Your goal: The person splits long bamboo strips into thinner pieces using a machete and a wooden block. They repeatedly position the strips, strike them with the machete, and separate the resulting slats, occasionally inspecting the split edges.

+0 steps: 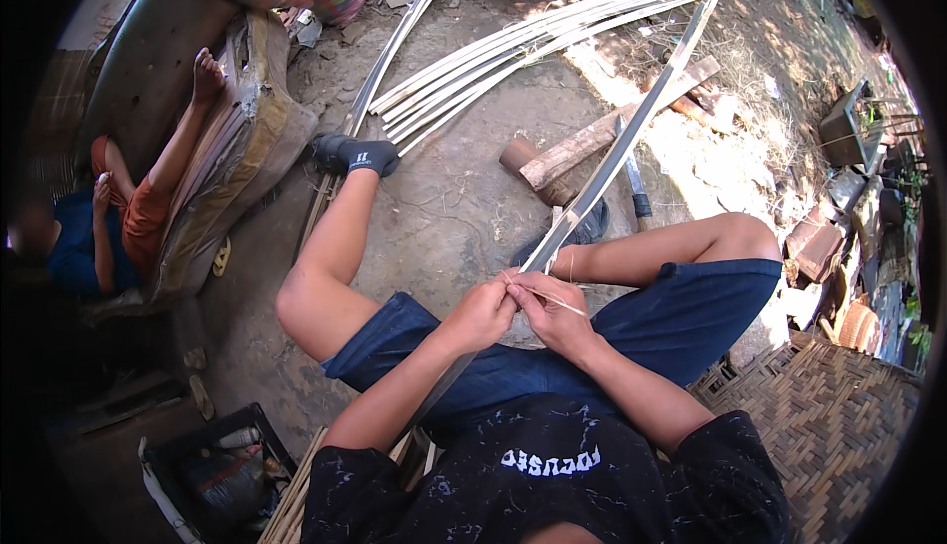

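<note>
My left hand (pixel 480 313) and my right hand (pixel 555 319) meet above my lap, fingers closed in a pinch. A thin pale bamboo sliver (pixel 555 300) runs between their fingertips and sticks out past my right hand. Directly beneath both hands lies a long split bamboo strip (pixel 631 140), dark on one face and pale along the edge. It slants from the far right, over my lap and down past my left forearm. Whether any finger also grips this strip is hidden.
Pale bamboo strips (pixel 513 51) lie bundled on the ground ahead. A wooden plank (pixel 612 140) rests on a log, with a knife (pixel 636 174) beside it. At left, another person (pixel 118 199) reclines on a worn cushioned seat. A woven mat (pixel 838 426) lies right; a black crate (pixel 222 465) stands lower left.
</note>
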`<act>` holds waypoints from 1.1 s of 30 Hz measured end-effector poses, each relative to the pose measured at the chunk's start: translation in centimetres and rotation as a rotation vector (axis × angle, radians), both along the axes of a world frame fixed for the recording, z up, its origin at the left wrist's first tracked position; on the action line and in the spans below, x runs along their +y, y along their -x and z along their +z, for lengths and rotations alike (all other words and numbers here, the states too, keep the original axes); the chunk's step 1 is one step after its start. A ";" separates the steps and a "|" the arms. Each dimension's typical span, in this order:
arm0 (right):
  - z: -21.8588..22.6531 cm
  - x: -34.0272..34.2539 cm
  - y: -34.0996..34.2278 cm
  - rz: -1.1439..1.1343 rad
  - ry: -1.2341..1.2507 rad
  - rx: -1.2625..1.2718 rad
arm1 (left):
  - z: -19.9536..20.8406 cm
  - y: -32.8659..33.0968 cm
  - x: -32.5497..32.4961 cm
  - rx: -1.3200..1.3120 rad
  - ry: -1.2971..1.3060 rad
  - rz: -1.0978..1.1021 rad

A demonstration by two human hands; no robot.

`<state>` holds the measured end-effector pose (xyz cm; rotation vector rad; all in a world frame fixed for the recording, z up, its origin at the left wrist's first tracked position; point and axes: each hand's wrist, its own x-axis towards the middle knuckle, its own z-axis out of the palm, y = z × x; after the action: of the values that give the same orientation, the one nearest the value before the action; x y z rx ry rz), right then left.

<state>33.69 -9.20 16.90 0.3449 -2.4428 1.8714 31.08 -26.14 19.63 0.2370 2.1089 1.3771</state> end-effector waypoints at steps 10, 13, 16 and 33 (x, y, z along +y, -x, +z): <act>0.0 -0.2 -1.1 -0.054 0.972 -0.929 | 0.8 1.6 -0.3 -0.669 -0.283 0.342; 0.6 0.7 -0.9 -0.029 0.917 -1.030 | -0.1 1.7 -0.3 -0.636 -0.242 0.281; 3.7 3.4 0.1 0.076 0.570 -1.066 | -1.5 1.9 -0.9 -0.683 -0.267 0.243; 6.4 1.4 -0.1 0.223 -0.674 -0.245 | -2.6 1.8 -1.4 -0.669 -0.299 0.171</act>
<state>33.74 -7.82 23.26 0.4420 -3.2776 1.1306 29.32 -27.54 17.06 -0.2651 1.3952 1.5910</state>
